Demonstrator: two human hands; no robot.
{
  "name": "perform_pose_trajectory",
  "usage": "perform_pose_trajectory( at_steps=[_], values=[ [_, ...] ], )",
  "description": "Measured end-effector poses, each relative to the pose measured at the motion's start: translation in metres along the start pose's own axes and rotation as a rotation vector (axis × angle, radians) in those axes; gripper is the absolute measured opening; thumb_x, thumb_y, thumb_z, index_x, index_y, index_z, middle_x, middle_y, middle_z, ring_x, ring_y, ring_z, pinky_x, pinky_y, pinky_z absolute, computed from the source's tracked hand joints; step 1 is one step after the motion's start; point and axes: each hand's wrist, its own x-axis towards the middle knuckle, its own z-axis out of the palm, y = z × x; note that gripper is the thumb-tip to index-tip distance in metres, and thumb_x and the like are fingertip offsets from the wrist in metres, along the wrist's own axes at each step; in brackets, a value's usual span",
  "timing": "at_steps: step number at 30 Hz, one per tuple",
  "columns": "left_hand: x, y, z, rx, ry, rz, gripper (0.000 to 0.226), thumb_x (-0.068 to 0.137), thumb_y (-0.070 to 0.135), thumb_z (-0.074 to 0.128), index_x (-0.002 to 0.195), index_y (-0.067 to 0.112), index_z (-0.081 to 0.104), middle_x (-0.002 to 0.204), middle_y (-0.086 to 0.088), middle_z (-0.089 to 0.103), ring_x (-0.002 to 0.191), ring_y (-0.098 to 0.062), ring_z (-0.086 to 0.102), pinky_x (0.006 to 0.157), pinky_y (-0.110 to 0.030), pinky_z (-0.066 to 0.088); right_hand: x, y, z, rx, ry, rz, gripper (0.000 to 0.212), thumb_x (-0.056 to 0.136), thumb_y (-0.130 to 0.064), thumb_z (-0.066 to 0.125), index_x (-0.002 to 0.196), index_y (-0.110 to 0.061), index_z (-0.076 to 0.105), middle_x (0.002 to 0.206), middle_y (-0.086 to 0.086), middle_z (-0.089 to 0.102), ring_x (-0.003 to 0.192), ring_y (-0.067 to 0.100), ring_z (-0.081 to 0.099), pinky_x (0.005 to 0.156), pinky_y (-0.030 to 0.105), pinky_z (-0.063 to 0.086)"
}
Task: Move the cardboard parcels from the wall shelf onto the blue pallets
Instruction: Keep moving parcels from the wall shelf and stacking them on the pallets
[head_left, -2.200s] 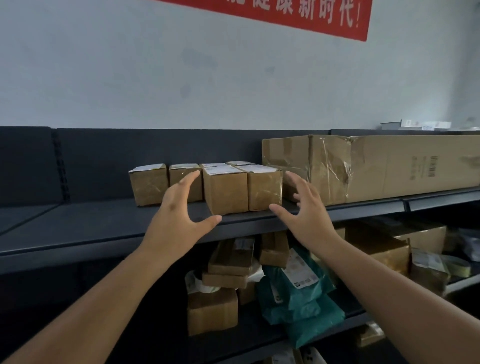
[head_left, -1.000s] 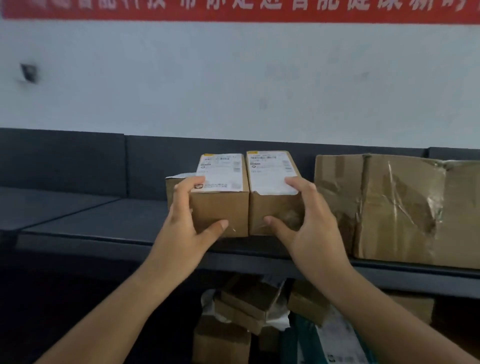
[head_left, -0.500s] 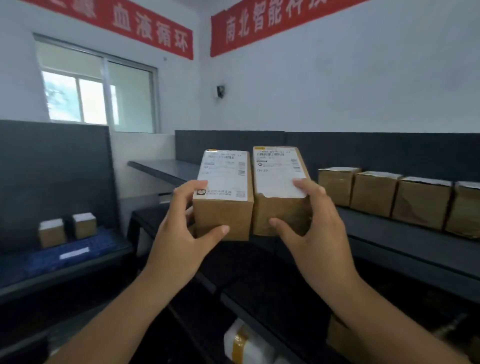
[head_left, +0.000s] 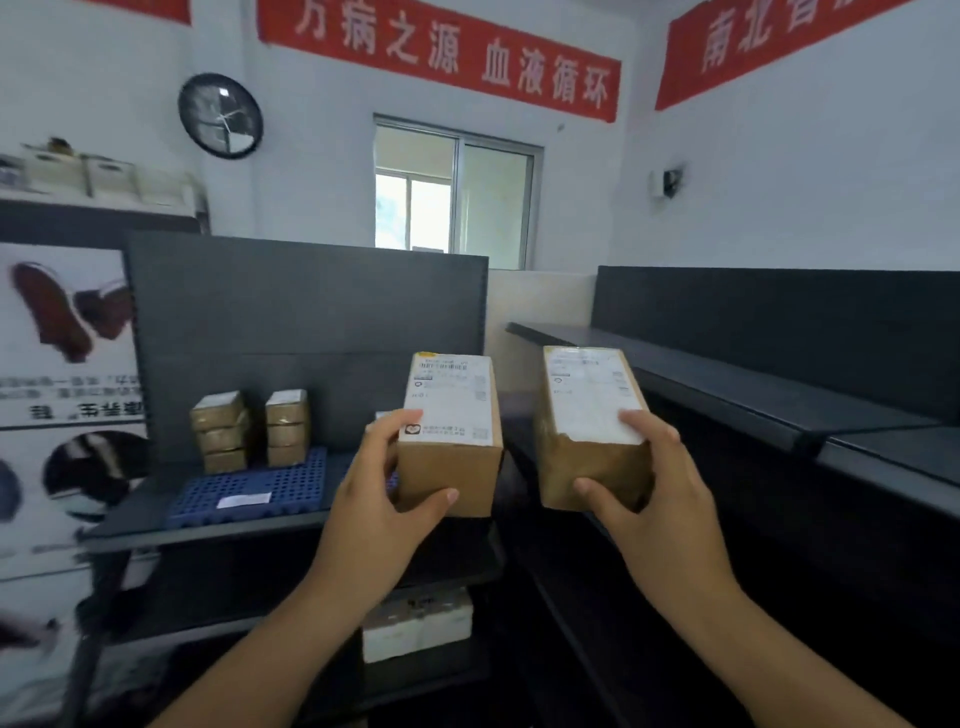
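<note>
My left hand (head_left: 379, 499) grips a small cardboard parcel (head_left: 451, 431) with a white shipping label on top. My right hand (head_left: 654, 493) grips a second labelled parcel (head_left: 589, 426), held apart from the first. Both parcels are in the air in front of me. Ahead on the left, a blue perforated pallet (head_left: 249, 491) lies on a dark shelf, with two short stacks of taped parcels (head_left: 249, 428) at its back. The wall shelf (head_left: 727, 384) runs along the right, bare in the part I see.
A dark back panel (head_left: 306, 301) rises behind the pallet. A lower shelf holds white boxes (head_left: 415, 626). A poster board (head_left: 62, 405) stands at the left. A window (head_left: 452, 192) and a wall clock (head_left: 221, 115) are on the far wall.
I have turned further left with both parcels, from the wall shelf toward the corner shelf with the blue pallet. The two parcels, held side by side before, are now spread apart.
</note>
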Motion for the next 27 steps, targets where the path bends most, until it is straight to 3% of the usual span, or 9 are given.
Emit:
perform_pose_trajectory(
  at_steps=[3,7,13,18,23,27],
  values=[
    [0.016,-0.037,-0.034,0.026,0.056,-0.021,0.073,0.077,0.012,0.080,0.122,0.055,0.042,0.127,0.034,0.047,0.120,0.000,0.053,0.094,-0.031,0.054,0.014,0.005,0.049,0.041,-0.035,0.023,0.068,0.076,-0.024,0.080,0.126,-0.047,0.039,0.130,-0.013,0.044,0.116,0.008,0.047,0.093,0.027,0.048],
    [0.036,-0.077,-0.061,0.051,0.092,-0.073,0.074,0.077,0.011,0.080,0.120,0.058,0.041,0.126,0.036,0.044,0.116,0.005,0.051,0.094,-0.030,0.053,0.035,0.019,0.100,0.078,-0.073,0.059,0.067,0.076,-0.022,0.080,0.126,-0.045,0.040,0.132,-0.011,0.044,0.115,0.007,0.046,0.087,0.016,0.043],
    [0.075,-0.126,-0.065,0.119,0.099,-0.116,0.075,0.077,0.013,0.081,0.122,0.057,0.040,0.122,0.041,0.039,0.108,0.015,0.047,0.081,-0.010,0.049,0.074,0.053,0.161,0.101,-0.118,0.100,0.067,0.078,-0.022,0.079,0.130,-0.040,0.040,0.129,-0.018,0.038,0.112,0.001,0.041,0.078,0.003,0.036],
    [0.111,-0.175,-0.045,0.142,0.124,-0.168,0.077,0.076,0.010,0.081,0.122,0.057,0.040,0.122,0.039,0.037,0.107,0.016,0.044,0.081,-0.011,0.048,0.114,0.100,0.207,0.173,-0.173,0.100,0.068,0.078,-0.022,0.079,0.125,-0.048,0.038,0.129,-0.017,0.039,0.113,0.004,0.044,0.088,0.022,0.047],
    [0.157,-0.224,-0.014,0.181,0.153,-0.206,0.075,0.077,0.011,0.080,0.121,0.057,0.040,0.122,0.035,0.037,0.106,0.008,0.046,0.077,-0.006,0.047,0.167,0.161,0.252,0.257,-0.199,0.080,0.069,0.077,-0.021,0.079,0.121,-0.051,0.037,0.126,-0.016,0.041,0.109,0.004,0.046,0.084,0.020,0.049],
    [0.201,-0.260,0.004,0.195,0.167,-0.228,0.076,0.077,0.014,0.080,0.123,0.059,0.039,0.127,0.029,0.043,0.115,-0.001,0.049,0.079,-0.010,0.050,0.213,0.202,0.288,0.293,-0.210,0.055,0.067,0.078,-0.022,0.078,0.122,-0.049,0.037,0.128,-0.017,0.037,0.112,0.005,0.043,0.089,0.027,0.050]
  ],
)
